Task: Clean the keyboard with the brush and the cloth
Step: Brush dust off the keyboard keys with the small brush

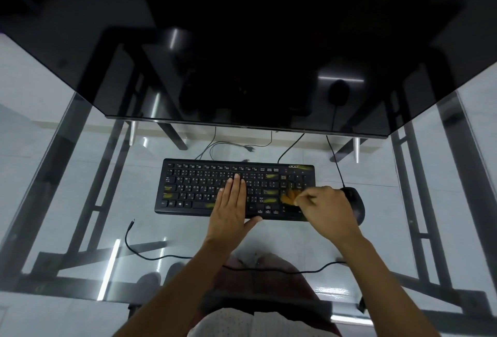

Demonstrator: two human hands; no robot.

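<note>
A black keyboard (199,188) with yellowish smudges on several keys lies on the glass desk. My left hand (231,205) rests flat on its middle, fingers together and pointing away from me. My right hand (326,207) is closed on a small brush whose orange-brown bristles (289,196) touch the number pad at the keyboard's right end; the bristles look blurred. I see no cloth.
A black mouse (356,202) sits just right of the keyboard, partly behind my right hand. A large dark monitor (242,67) hangs over the desk's far side. A loose black cable (150,254) runs across the glass desk (80,202) near me.
</note>
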